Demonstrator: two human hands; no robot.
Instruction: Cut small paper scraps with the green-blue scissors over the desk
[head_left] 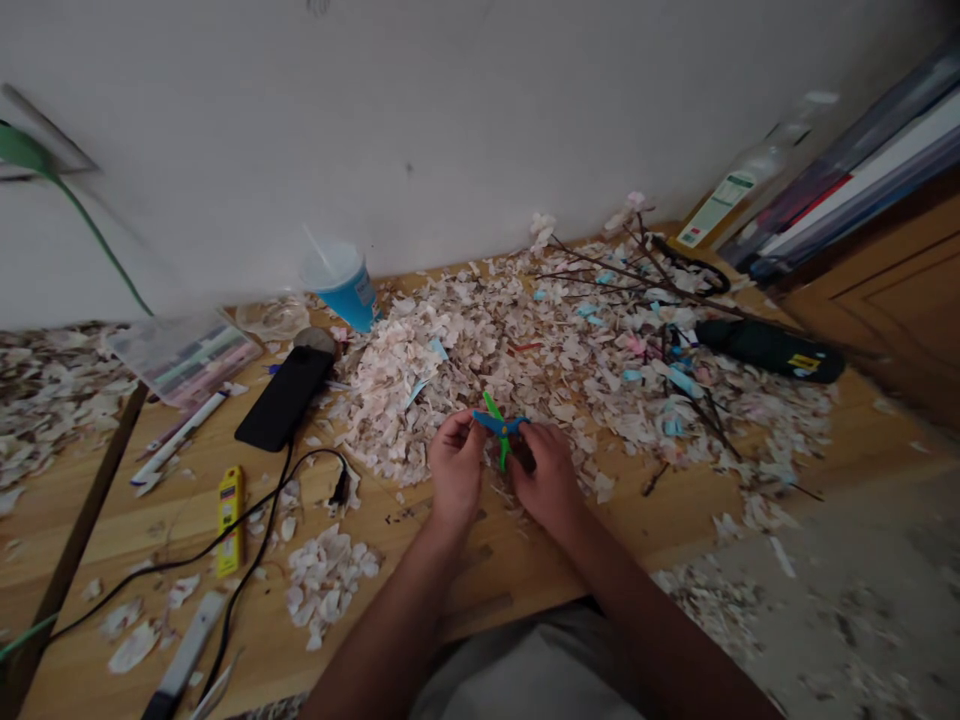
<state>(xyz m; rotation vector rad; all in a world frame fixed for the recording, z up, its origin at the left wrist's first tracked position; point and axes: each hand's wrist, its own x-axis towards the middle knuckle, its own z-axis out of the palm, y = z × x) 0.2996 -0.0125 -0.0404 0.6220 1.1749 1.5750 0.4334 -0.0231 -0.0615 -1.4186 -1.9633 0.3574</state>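
Note:
My left hand (456, 466) and my right hand (549, 478) meet over the wooden table (465, 570), fingers curled. Between them I hold a small blue piece (498, 424), crossed by a green strip (496, 428) that sticks up and down from it. Both hands pinch this blue and green thing at its ends. Just beyond the hands lies a wide heap of pale pink and white paper scraps (525, 360), with a few light blue bits in it.
A black phone (285, 398) with a cable, a yellow utility knife (229, 518), a blue cup (346, 286), a clear box of pens (186, 356), dark twigs (637, 280), a black tool (769, 348) and a bottle (739, 190) lie around. A white wall stands behind.

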